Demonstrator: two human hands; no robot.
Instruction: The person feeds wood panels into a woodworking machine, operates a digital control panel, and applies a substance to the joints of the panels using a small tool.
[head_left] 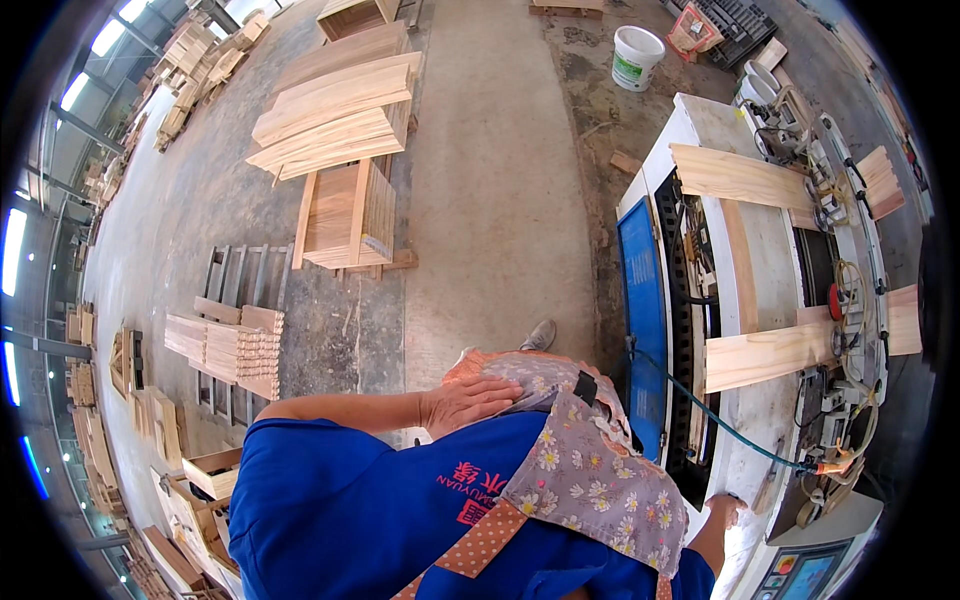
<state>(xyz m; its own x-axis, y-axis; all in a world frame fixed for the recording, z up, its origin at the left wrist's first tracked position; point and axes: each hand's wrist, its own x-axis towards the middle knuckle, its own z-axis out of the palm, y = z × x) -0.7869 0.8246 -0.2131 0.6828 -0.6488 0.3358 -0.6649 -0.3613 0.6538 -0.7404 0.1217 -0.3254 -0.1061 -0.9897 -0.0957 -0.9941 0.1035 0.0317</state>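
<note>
My left hand (470, 402) lies flat on the grey floral apron (600, 480) at my waist, fingers stretched out and holding nothing. Low on the right, my right hand (728, 508) rests on the white edge of a woodworking machine (745, 430); its fingers show only in part and look loosely extended, with nothing seen in them. Ahead of that hand, one pale wooden board (770, 357) lies across the machine bed. Farther along the same bed is a second board (740, 176). A teal hose (700, 405) runs over the near side of the machine.
A blue panel (641, 320) fronts the machine, and a control screen (805, 575) sits at the lower right. To the left stand stacked boards (335, 115), a pile of panels (350, 215) and another stack (225, 345) on a metal rack. A white bucket (636, 58) stands far ahead.
</note>
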